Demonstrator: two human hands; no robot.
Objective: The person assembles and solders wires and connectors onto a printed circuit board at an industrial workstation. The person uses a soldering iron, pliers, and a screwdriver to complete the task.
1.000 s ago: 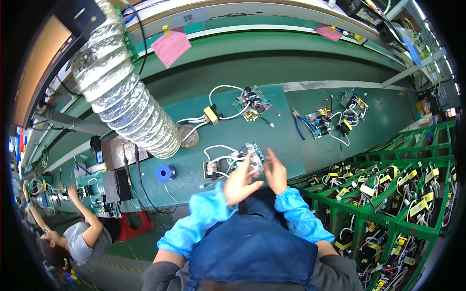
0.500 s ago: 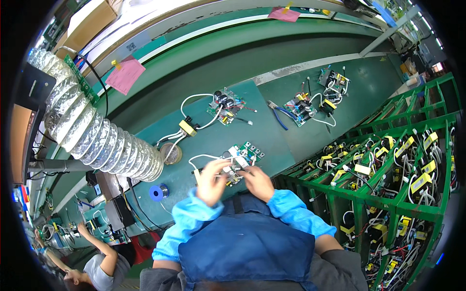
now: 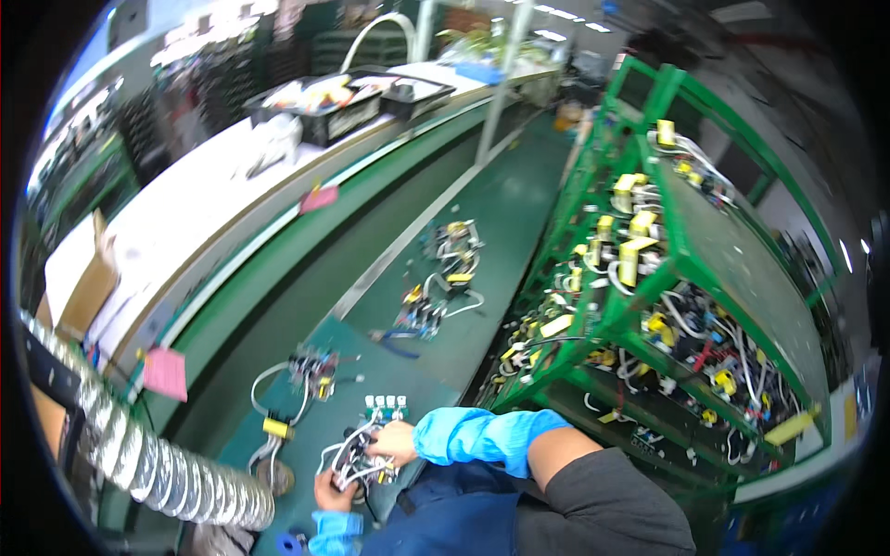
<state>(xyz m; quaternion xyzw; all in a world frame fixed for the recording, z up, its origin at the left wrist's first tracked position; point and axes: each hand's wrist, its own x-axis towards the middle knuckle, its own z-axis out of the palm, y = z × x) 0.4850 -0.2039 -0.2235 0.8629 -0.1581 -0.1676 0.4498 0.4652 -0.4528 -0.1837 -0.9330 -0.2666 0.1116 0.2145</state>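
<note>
A green circuit board [image 3: 387, 408] with several white-topped parts along its far edge lies on the bench close to my body. White wires [image 3: 341, 461] loop out of its left side. My right hand [image 3: 395, 443] reaches in from the right, its fingers closed on the board's components. Lower and to the left, my left hand [image 3: 334, 492] has its fingers curled round the white wires. Motion blur and the wires partly hide the fingertips. A second board [image 3: 313, 371], wired to a yellow-wrapped transformer [image 3: 277, 428], lies beyond my left hand.
Blue-handled pliers [image 3: 397, 345] and two more wired boards [image 3: 423, 312] lie farther along the bench. A silvery duct [image 3: 167, 477] and a solder spool [image 3: 291, 542] are at left. Green racks [image 3: 681, 250] full of wired assemblies stand close at right. A black tray [image 3: 324, 120] sits on the shelf.
The view has swung to the right, bringing more of the racks and shelf in. Both hands stay at the near board; my left hand now sits lower, at the wires.
</note>
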